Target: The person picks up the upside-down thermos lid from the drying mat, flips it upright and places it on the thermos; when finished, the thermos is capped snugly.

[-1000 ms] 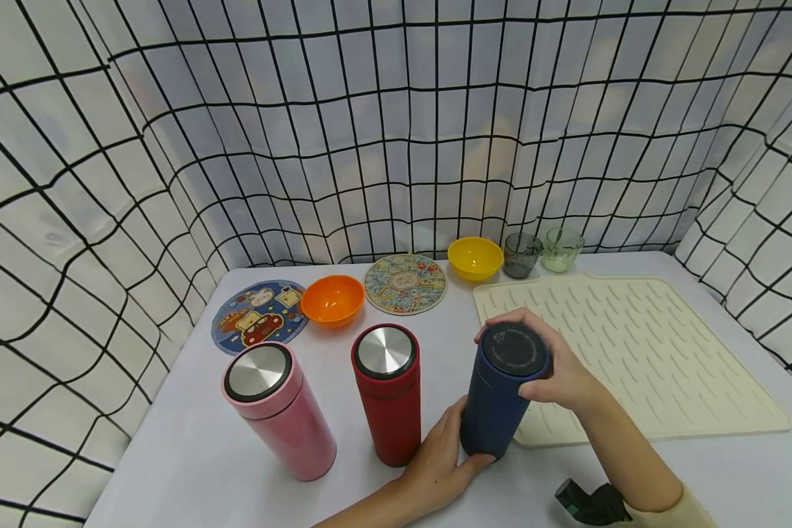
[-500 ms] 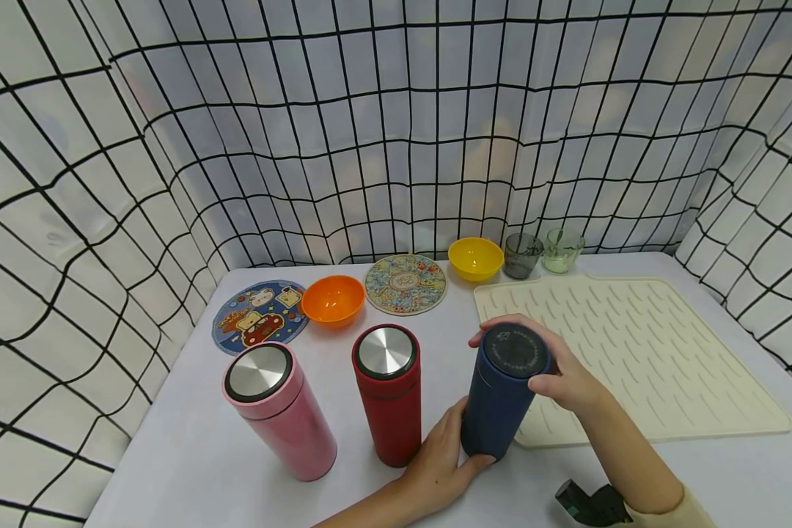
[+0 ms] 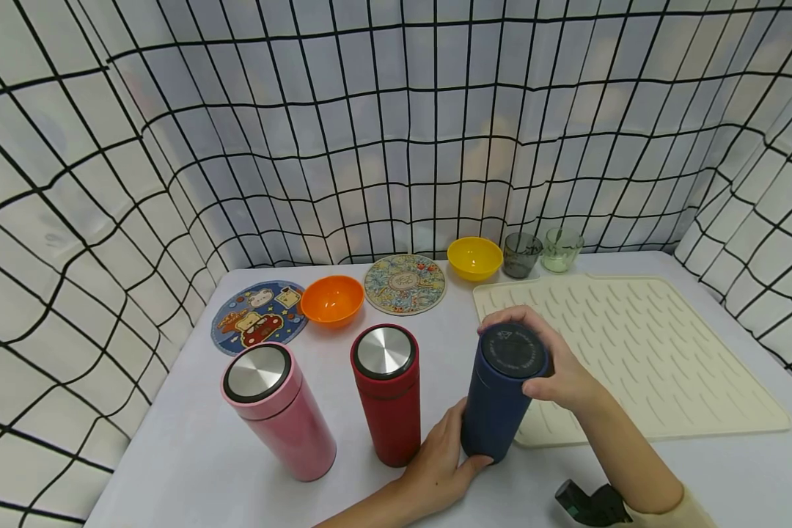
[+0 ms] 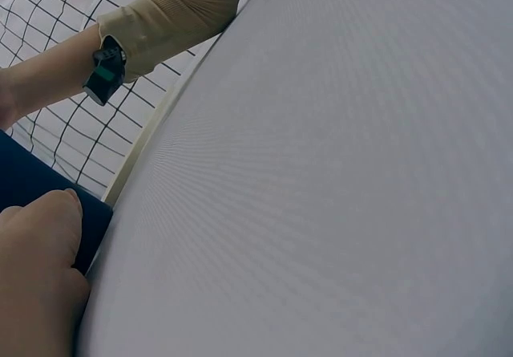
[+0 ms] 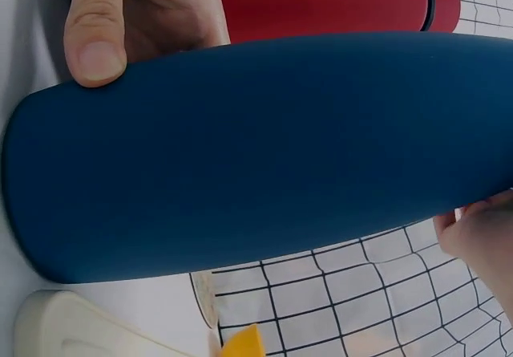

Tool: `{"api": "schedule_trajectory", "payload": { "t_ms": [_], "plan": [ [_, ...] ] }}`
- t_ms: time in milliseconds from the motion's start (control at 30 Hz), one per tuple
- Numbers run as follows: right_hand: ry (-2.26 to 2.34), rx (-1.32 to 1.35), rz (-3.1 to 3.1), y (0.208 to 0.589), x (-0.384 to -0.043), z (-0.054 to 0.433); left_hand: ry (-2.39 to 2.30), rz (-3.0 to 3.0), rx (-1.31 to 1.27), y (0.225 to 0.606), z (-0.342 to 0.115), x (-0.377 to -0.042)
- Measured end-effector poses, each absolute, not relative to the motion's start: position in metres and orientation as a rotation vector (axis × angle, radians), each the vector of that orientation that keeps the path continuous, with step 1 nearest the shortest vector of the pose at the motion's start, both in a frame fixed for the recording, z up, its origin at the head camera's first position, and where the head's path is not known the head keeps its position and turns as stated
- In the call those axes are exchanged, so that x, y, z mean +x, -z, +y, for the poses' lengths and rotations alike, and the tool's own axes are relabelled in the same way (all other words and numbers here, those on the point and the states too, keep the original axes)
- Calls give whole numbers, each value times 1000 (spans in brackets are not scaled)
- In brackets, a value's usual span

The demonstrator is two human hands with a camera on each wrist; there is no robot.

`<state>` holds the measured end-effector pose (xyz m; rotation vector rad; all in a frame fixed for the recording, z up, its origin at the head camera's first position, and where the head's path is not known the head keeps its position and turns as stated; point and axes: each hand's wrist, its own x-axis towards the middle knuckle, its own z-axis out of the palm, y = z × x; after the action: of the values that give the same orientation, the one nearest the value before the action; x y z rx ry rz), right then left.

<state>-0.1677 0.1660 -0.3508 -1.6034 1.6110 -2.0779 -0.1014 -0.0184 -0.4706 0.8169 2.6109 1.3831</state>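
A dark blue thermos bottle [image 3: 496,411] stands on the white table, its dark round top printed with small lettering. My right hand [image 3: 563,375] grips it around the top, thumb on the near side and fingers behind. Low on the same bottle, my left hand [image 3: 438,463] holds the base, thumb in front. In the right wrist view the blue bottle [image 5: 264,160] fills the middle, with the left thumb [image 5: 98,48] pressed to its lower end. A red thermos bottle [image 3: 388,411] stands just left of my left hand. Further left is a pink thermos bottle [image 3: 293,429]; both have silver lids.
A cream ridged mat [image 3: 640,359] lies to the right, behind my right forearm. Along the back are an orange bowl [image 3: 333,302], a yellow bowl [image 3: 475,259], two glasses [image 3: 523,257] and two round patterned mats [image 3: 405,284]. Black netting [image 3: 402,147] over white sheeting encloses the table.
My right fingers and thumb loosened from the blue bottle's top half a second ago and have closed round it again. The left hand stays at its base; the other bottles have not moved.
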Motion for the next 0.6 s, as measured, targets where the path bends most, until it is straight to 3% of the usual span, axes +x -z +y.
{"api": "schedule_trajectory", "payload": {
  "t_ms": [600],
  "plan": [
    [2071,-1612,1614,352,-167,165,-1408,2592,817,471,-18,-101]
  ]
}}
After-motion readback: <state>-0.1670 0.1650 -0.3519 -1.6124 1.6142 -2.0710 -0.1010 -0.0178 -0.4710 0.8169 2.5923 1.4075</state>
